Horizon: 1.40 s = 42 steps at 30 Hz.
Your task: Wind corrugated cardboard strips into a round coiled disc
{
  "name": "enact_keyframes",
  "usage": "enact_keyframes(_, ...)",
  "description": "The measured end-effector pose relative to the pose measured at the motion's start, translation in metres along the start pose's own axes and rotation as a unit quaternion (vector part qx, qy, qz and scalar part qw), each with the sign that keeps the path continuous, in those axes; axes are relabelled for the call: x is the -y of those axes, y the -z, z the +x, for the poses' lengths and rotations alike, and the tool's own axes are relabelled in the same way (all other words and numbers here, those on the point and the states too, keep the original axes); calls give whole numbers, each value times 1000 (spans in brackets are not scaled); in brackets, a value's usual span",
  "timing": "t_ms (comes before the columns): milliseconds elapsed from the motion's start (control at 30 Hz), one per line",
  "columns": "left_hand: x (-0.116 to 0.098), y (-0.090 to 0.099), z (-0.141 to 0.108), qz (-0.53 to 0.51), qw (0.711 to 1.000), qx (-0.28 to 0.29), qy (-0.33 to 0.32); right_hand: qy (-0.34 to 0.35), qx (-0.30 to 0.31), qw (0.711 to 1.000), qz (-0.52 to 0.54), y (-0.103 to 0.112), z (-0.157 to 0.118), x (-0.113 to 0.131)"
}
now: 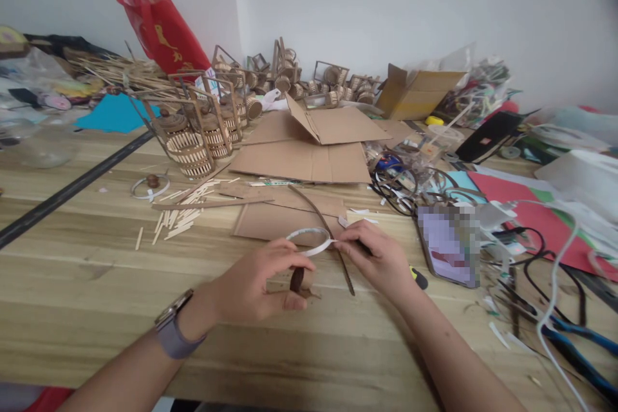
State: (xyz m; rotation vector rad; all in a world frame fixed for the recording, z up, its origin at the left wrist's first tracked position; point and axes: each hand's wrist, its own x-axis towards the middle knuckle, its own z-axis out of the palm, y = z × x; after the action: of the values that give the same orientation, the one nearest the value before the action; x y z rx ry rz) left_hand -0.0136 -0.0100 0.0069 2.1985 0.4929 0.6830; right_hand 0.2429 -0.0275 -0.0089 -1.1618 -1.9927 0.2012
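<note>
My left hand [261,277] is curled, and a small dark-brown rounded piece [297,279] sits between its thumb and fingers. The piece's exact kind is unclear. Just beyond those fingers a thin white ring [318,248], looking like a narrow tape roll, stands tilted; its near left edge meets my left fingers. With thumb and forefinger, my right hand [379,257] pinches the white strip that runs off the ring's right side. A thin dark-brown curved strip [345,270] lies on the table between the hands, passing behind the ring.
Cardboard sheets [299,161] lie ahead, with pale wooden sticks [181,222] to their left. Slatted wooden baskets [188,154] with tall handles stand back left. At right are a phone [447,248], pliers [574,347], a white cable [555,283] and coiled dark strips [393,187].
</note>
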Motion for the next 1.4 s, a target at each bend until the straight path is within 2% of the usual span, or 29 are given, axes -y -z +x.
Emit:
enact_keyframes(167, 5, -8, 2, 112, 993, -29, 1, -22, -1, 999, -27, 0, -1, 0)
enact_keyframes(267, 6, -12, 2, 150, 988, -27, 6, -102, -14, 994, 30, -4, 0, -5)
enact_keyframes(367, 5, -14, 1, 176, 984, -18, -2, -204, -40, 973, 102, -7, 0, -10)
enact_keyframes(433, 5, -16, 1, 181, 983, -15, -4, -220, -86, 968, 85, -7, -1, -11)
enact_keyframes(467, 4, -16, 1, 182, 983, -13, -4, -200, -105, 973, 54, -8, -1, -10)
enact_keyframes(533, 4, -17, 1, 181, 984, -8, -7, -118, -118, 986, -25, -9, -3, -4)
enact_keyframes(633, 2, -18, 2, 182, 983, 2, -2, 14, -85, 989, -117, -13, -5, 7)
enact_keyframes(700, 1, -19, 3, 185, 983, 9, 3, 64, -66, 982, -166, -17, -6, 13)
enact_keyframes(833, 2, -21, 3, 189, 982, 18, 3, 100, -44, 965, -240, -21, -6, 17)
enact_keyframes(967, 2, -22, 2, 192, 981, 19, 10, 96, -38, 958, -266, -20, -5, 17)
enact_keyframes(1033, 0, -22, 2, 182, 983, 17, 10, 66, -35, 974, -213, -20, -4, 18)
enact_keyframes(1100, -3, -22, 2, 162, 987, 17, 2, 6, -32, 993, -112, -20, -2, 20)
enact_keyframes(1167, -6, -22, 2, 146, 989, 12, -13, -63, -33, 997, 2, -20, 0, 21)
enact_keyframes(1233, -9, -21, 1, 136, 990, 2, -28, -126, -39, 986, 98, -21, 1, 19)
enact_keyframes(1300, -11, -20, 1, 133, 990, -11, -40, -187, -57, 964, 181, -20, 2, 13)
enact_keyframes(1400, -8, -16, 0, 140, 989, -37, -43, -260, -120, 925, 251, -15, 2, -4)
